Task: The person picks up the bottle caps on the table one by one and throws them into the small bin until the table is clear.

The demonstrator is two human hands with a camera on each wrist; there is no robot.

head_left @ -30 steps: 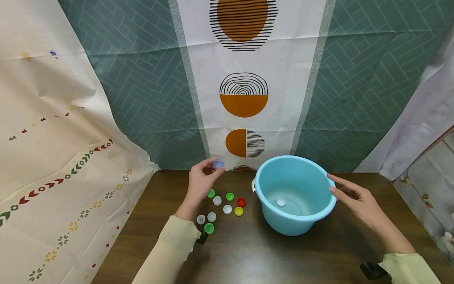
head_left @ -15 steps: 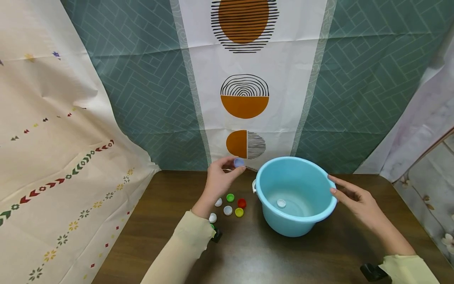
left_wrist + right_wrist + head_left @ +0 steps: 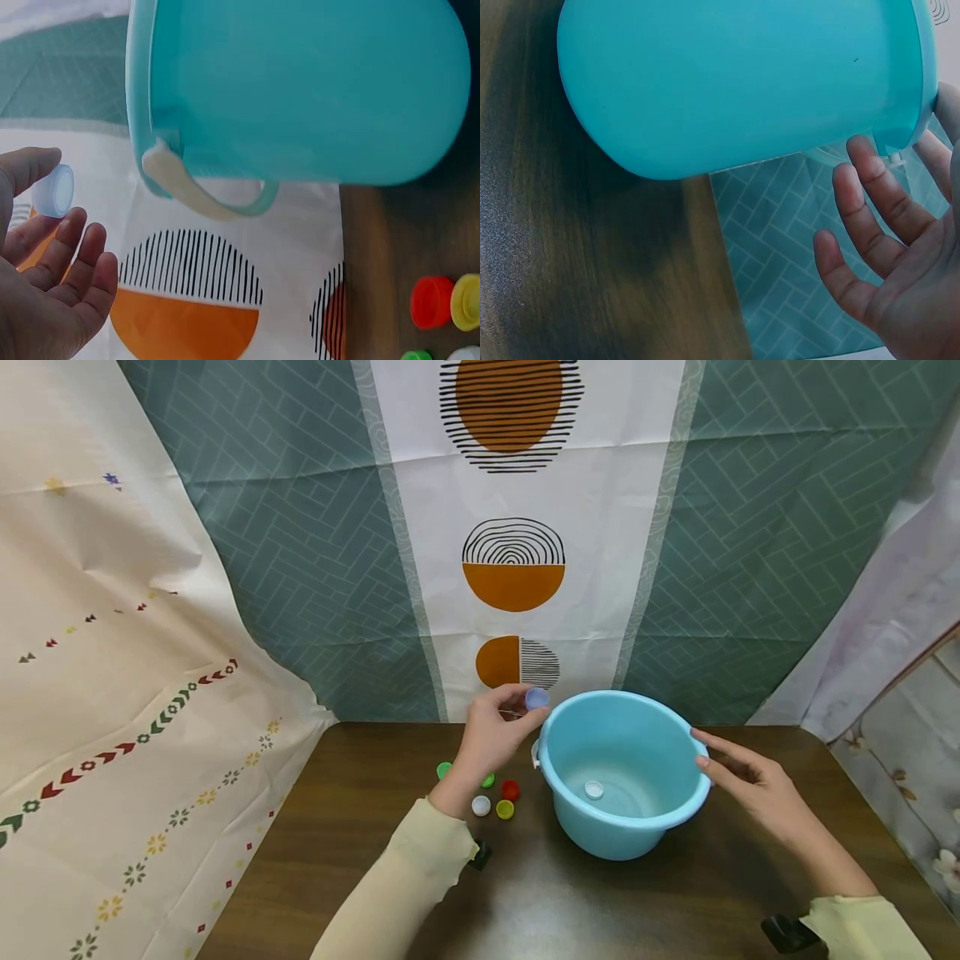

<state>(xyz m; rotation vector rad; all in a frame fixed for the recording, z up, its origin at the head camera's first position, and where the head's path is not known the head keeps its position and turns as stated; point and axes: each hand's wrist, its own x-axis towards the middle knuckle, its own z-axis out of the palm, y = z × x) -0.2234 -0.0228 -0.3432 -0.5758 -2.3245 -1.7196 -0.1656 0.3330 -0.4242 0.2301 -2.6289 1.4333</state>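
Observation:
My left hand (image 3: 495,727) pinches a translucent bluish bottle cap (image 3: 537,698) between thumb and index finger, just off the left rim of a light-blue bucket (image 3: 611,842). In the left wrist view the cap (image 3: 54,190) sits by the thumb tip, with the other fingers loosely bent. Over at the bucket's right side, my right hand (image 3: 757,781) holds the rim with thumb and index finger. Its remaining fingers hang spread beside the wall in the right wrist view. A white bottle cap (image 3: 594,790) lies on the bucket's floor.
Red (image 3: 510,790), yellow (image 3: 505,810), white (image 3: 481,806) and green caps (image 3: 444,770) lie on the brown table (image 3: 337,827) left of the bucket; my left forearm hides others. A pale handle (image 3: 184,187) hangs from the rim. Patterned cloth (image 3: 517,485) rises behind.
My left hand has carried the translucent cap rightward, from above the loose caps to the bucket's left rim. The right hand and the bucket stay in place.

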